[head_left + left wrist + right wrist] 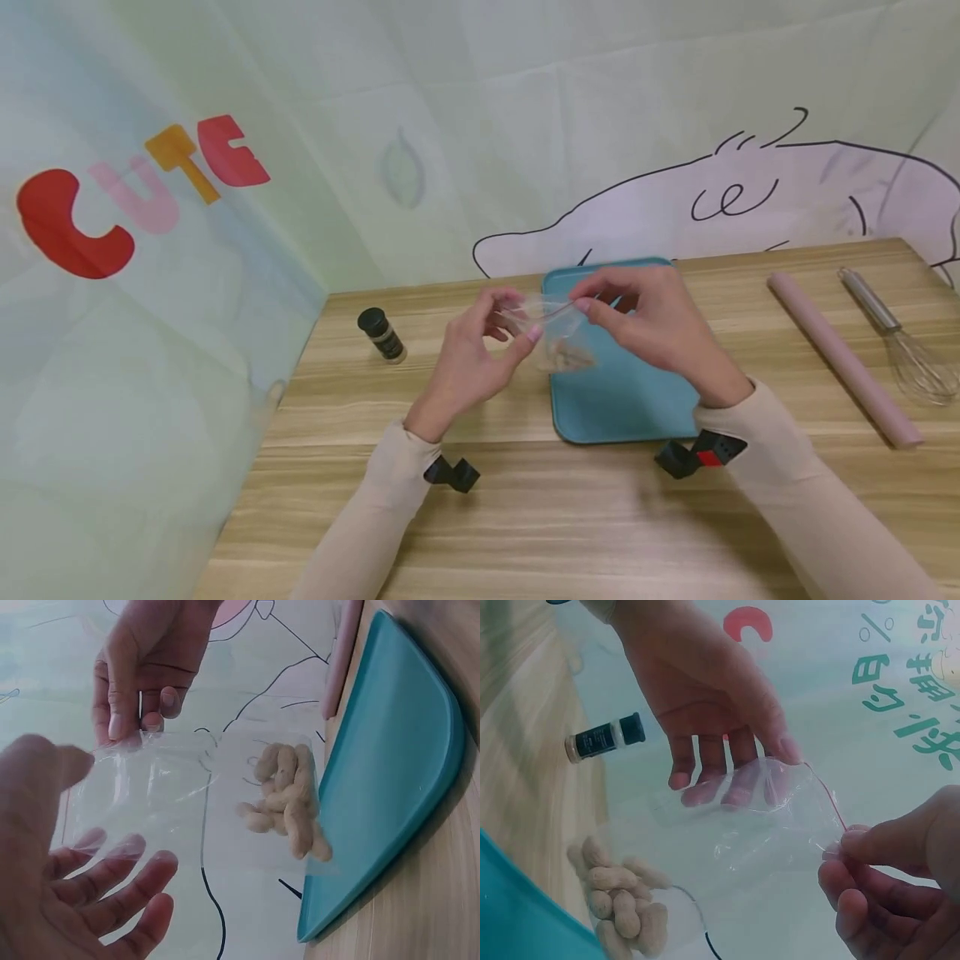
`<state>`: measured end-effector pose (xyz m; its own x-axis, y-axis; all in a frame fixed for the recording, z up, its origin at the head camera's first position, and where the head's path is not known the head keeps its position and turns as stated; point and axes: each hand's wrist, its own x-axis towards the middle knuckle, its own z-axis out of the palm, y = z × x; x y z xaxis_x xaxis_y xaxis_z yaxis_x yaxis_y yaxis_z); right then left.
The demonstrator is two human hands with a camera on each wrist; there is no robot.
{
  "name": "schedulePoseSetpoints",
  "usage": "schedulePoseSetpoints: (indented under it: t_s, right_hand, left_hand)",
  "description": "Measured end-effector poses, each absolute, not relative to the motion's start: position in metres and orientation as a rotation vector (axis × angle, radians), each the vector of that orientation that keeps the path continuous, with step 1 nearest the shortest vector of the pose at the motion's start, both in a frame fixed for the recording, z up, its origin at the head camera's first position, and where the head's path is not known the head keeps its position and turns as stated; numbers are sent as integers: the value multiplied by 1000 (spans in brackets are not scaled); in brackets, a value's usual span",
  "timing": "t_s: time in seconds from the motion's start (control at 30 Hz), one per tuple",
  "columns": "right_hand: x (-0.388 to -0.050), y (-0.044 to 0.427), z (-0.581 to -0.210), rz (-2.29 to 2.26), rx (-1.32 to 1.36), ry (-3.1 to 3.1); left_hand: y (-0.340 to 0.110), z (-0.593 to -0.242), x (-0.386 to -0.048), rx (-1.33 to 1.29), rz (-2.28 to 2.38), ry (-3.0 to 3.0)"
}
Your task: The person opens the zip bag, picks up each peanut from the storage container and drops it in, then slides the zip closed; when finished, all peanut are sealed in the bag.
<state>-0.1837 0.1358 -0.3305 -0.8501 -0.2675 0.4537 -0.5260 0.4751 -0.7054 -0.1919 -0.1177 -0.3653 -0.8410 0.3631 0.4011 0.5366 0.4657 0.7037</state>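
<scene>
A clear zip-lock bag is stretched between both hands above the left part of a blue tray. Several unshelled peanuts lie gathered at the bag's bottom, also plain in the right wrist view as a cluster of peanuts. My left hand holds one side of the bag's top, thumb on the near face and fingers spread behind the film. Thumb and forefinger of my right hand pinch the opposite end of the top edge, where a red line runs along the seal.
A black-capped spice jar stands to the left on the wooden table. On the right lie a pink rolling pin and a wire whisk. A printed cloth hangs behind and at the left side.
</scene>
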Motion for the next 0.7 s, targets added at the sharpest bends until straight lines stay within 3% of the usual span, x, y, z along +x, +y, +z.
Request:
schedulePoseSetpoints:
  t_s: [0.7]
  right_hand:
    - [-186, 145, -328, 1209, 696, -2288]
  left_hand:
    - [-118, -362, -192, -737, -1473, -2391]
